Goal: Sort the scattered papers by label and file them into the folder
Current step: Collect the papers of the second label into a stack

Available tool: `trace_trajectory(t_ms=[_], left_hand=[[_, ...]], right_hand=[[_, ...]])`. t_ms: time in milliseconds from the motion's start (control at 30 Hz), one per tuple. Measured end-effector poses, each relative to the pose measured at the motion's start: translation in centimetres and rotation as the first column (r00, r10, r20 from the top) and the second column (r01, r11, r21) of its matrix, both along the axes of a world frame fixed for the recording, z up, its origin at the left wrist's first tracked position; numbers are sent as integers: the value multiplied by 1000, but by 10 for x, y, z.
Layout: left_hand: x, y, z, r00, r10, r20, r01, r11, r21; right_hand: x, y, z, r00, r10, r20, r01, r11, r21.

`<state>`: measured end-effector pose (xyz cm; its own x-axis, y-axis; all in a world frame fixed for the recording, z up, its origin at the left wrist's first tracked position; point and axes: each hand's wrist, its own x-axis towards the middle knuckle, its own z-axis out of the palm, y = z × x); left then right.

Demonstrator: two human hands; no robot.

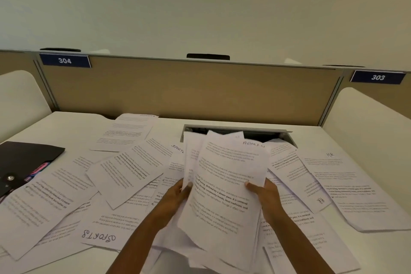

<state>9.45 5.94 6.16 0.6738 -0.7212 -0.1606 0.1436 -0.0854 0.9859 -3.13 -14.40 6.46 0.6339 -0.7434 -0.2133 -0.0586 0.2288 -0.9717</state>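
Setting: white desk (66,127) in a cubicle, tan partition (189,91) behind, number plates 304 (65,60) and 303 (377,77) on its top rail.
Scattered papers: printed sheets (124,173) cover most of the desk, overlapping at all angles; handwritten labels read SPORTS (99,237) near the front left and HR (330,155) at the right.
Held stack: a loose sheaf (224,184) raised above the pile, top sheet marked ADMIN (253,144).
Left hand: left hand (178,193) clamps the sheaf's left edge, thumb on the front.
Right hand: right hand (265,192) pinches the right edge, thumb on top.
Folder: black folder (26,158) with a snap closure lies at the far left, partly under a sheet, well apart from both hands.
Risk, slipping: the held sheets are fanned and unaligned, so lower ones could likely slide out and mix back into the pile.
Risk, misfiling: several sheets lie upside down, so a label may be misread.
Risk, slot: an open cable slot (255,134) sits just behind the sheaf; a sheet pushed back could drop in.
Hidden: labels of the sheets behind the ADMIN page, most buried labels, the folder's dividers and the desk's front edge cannot be seen; body text is too blurred to read.
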Motion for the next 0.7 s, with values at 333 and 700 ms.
trace_trajectory(t_ms=[333,700], left_hand=[[6,-6,89,942,226,248,-140,936,-322],[-5,-5,48,952,232,199,-203,966,-160]], right_hand=[[8,29,78,907,-10,421,151,941,-301],[2,15,32,983,184,-11,-175,912,-370]])
